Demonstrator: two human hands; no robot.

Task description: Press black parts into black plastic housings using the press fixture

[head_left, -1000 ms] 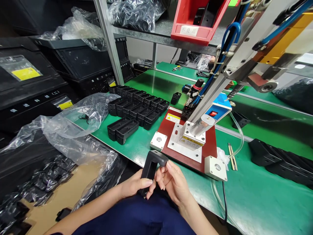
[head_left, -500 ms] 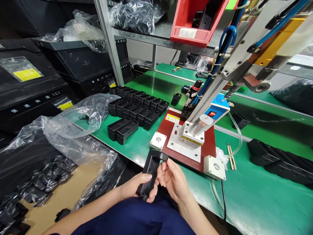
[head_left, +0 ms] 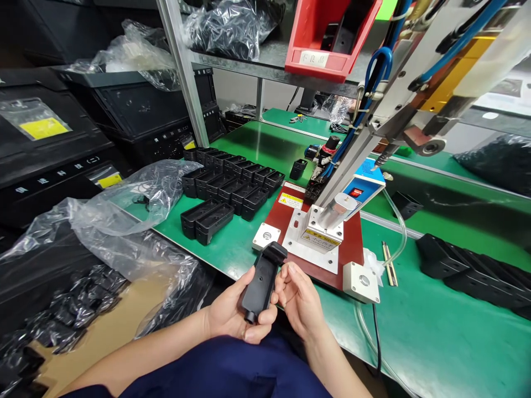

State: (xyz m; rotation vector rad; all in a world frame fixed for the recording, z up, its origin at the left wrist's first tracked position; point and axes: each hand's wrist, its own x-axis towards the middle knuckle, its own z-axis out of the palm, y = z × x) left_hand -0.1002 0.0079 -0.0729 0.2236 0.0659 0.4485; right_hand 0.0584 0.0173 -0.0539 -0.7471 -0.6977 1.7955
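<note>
My left hand (head_left: pixel 236 309) is closed around a black plastic housing (head_left: pixel 260 282), thumb along its left edge and fingers beneath. Its flat face with a small hole points up at me; a bent lip forms the upper end and a short round stub sticks out at the lower end. Close beside its right edge, my right hand (head_left: pixel 302 301) has its fingers curled and thumb and fingertips drawn together; anything between them is hidden. Just beyond both hands stands a pneumatic press (head_left: pixel 323 226) on a red-brown base, with a white button box (head_left: pixel 266 236) at its left corner.
Rows of black tray-like parts (head_left: pixel 226 182) stand on the green table (head_left: pixel 452 337) at left. More black parts (head_left: pixel 468 271) lie at right, near a tweezer-like tool (head_left: pixel 390 264). Another button box (head_left: pixel 360 282) sits right. A red bin (head_left: pixel 319 61) hangs above; plastic sheeting (head_left: pixel 124 237) drapes left.
The black housing has been turned over in my left hand, from its hollow side to its flat face. My right hand stays close by its right edge.
</note>
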